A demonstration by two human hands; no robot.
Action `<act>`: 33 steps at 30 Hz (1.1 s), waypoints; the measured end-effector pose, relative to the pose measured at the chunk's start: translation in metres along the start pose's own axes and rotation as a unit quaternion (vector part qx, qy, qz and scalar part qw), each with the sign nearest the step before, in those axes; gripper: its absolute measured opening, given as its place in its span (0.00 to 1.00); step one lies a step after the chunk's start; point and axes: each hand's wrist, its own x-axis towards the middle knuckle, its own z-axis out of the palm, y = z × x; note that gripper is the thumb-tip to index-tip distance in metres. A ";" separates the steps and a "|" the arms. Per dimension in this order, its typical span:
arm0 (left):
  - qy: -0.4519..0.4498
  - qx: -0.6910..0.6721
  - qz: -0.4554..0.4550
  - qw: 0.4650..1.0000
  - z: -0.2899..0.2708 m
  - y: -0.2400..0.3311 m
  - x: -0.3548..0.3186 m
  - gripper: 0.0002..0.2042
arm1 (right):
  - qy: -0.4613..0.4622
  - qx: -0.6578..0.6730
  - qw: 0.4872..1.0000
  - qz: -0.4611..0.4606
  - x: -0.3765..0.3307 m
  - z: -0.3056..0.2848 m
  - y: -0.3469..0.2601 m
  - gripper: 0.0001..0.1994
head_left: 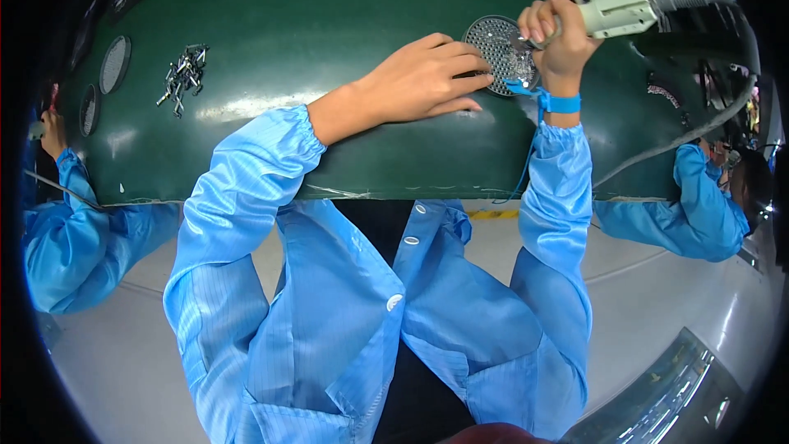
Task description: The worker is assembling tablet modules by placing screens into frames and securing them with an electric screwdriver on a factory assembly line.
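My left hand (pixel 431 78) lies on the green table with its fingers stretched and slightly apart. Its fingertips meet the near-left edge of a round dark tray (pixel 496 48) full of small holes. Small shiny bits show in the tray's right half, too fine to name. My right hand (pixel 563 39) is wrapped round a pale corded hand tool (pixel 618 11), held over the tray's right side. The tool's working end is hidden by my fingers. On my right wrist sits a blue wrist strap (pixel 563 104), its thin cord hanging to the table's front edge.
A pile of small dark and silver metal parts (pixel 184 78) lies on the green table (pixel 312 0) to the left, with two round trays (pixel 115 64) beyond it. The tool's grey hose (pixel 752 41) loops down the right. Blue-sleeved people (pixel 699 205) work on both sides.
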 end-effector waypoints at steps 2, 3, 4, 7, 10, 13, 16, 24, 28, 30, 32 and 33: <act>-0.007 -0.009 -0.009 1.000 -0.003 -0.004 -0.003 0.18 | -0.030 0.002 1.000 0.002 0.000 0.009 0.004 0.09; -0.018 -0.018 -0.018 1.000 -0.006 -0.006 -0.006 0.17 | -0.037 -0.011 0.999 -0.005 0.000 0.013 0.005 0.09; -0.016 -0.018 -0.019 1.000 -0.009 -0.007 -0.011 0.17 | -0.039 -0.013 0.999 -0.004 -0.001 0.015 0.006 0.09; -0.017 -0.029 -0.030 0.999 -0.020 -0.012 -0.030 0.17 | -0.027 0.007 1.000 0.007 0.000 0.021 0.011 0.09; 0.026 0.002 -0.027 0.999 -0.030 -0.015 -0.038 0.18 | -0.022 -0.009 1.000 -0.005 0.003 0.026 0.015 0.09; 0.048 0.023 0.013 0.999 -0.047 -0.018 -0.037 0.17 | -0.019 -0.014 1.000 0.003 0.004 0.028 0.016 0.09; 0.074 0.015 -0.007 0.997 -0.065 -0.033 -0.055 0.12 | -0.015 -0.017 1.000 0.008 0.006 0.033 0.017 0.09; 0.133 0.055 -0.092 0.985 -0.076 -0.067 -0.079 0.09 | -0.022 -0.009 1.000 0.010 0.011 0.035 0.027 0.10; 0.145 0.077 -0.050 0.985 -0.072 -0.064 -0.076 0.12 | -0.031 -0.021 0.999 0.015 0.011 0.029 0.032 0.11; 0.055 0.050 -0.130 0.989 -0.068 -0.068 -0.091 0.10 | -0.038 -0.025 0.999 0.020 0.010 0.027 0.035 0.11; 0.082 0.028 -0.099 0.991 -0.082 -0.057 -0.069 0.06 | -0.028 -0.033 0.999 0.018 0.008 0.024 0.036 0.11; 0.427 0.012 0.154 0.891 -0.041 -0.095 -0.069 0.09 | -0.044 -0.022 0.999 0.024 0.009 0.038 0.040 0.11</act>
